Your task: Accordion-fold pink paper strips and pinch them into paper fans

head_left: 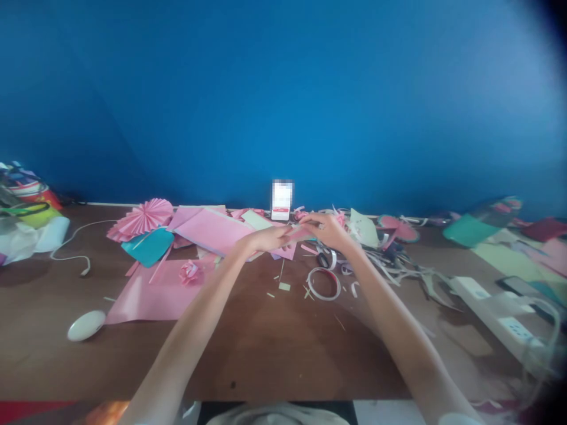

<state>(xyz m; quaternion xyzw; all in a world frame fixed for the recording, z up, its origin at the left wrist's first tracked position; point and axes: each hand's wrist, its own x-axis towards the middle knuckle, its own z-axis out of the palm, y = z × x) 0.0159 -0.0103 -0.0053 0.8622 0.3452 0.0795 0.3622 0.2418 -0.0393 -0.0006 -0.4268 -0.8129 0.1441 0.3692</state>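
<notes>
Near the frame's centre, the left hand pinches the left side of a pink paper piece, and the right hand grips its right side. Light, equal pressure should avoid creases. The paper's exact shape is blurred, partly covered by fingers. At lower right, the power strip fades into darkness.

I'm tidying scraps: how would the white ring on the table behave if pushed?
Lying flat on the table, the white ring would probably slide rather than roll. Its thin band and open middle suggest it is light. Stood on edge, its round outline could let it roll.
</notes>
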